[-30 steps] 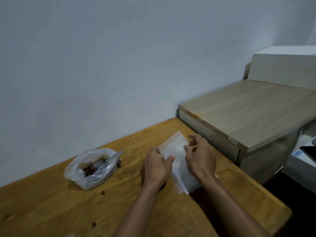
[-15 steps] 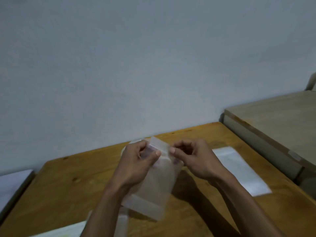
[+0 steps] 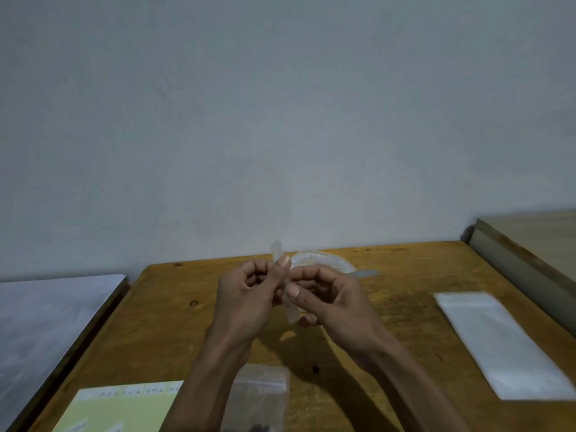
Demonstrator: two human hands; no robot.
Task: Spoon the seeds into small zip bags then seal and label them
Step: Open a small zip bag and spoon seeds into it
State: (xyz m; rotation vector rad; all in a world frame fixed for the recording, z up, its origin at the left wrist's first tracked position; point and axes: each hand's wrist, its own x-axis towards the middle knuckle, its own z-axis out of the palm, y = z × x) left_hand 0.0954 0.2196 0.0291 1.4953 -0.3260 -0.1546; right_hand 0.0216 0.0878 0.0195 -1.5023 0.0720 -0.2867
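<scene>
Both hands are raised over the middle of the wooden table (image 3: 389,307). My left hand (image 3: 249,297) and my right hand (image 3: 330,300) pinch a small clear zip bag (image 3: 278,254) seen edge-on between thumbs and fingers. Behind the hands lies the crumpled clear bag of seeds (image 3: 324,261) with a spoon handle (image 3: 364,273) sticking out to the right. A filled, sealed zip bag (image 3: 258,400) with dark seeds at its bottom lies at the near edge. A yellow label sheet (image 3: 124,410) lies at the near left.
A stack of empty clear zip bags (image 3: 498,344) lies at the table's right side. A white surface (image 3: 40,322) adjoins the table on the left. A pale wooden cabinet top (image 3: 536,238) stands at the right. A grey wall is behind.
The view swung left and down. A bag was lifted from the stack on the right; it hung flat between both hands and is now turned edge-on, pinched closer together.
</scene>
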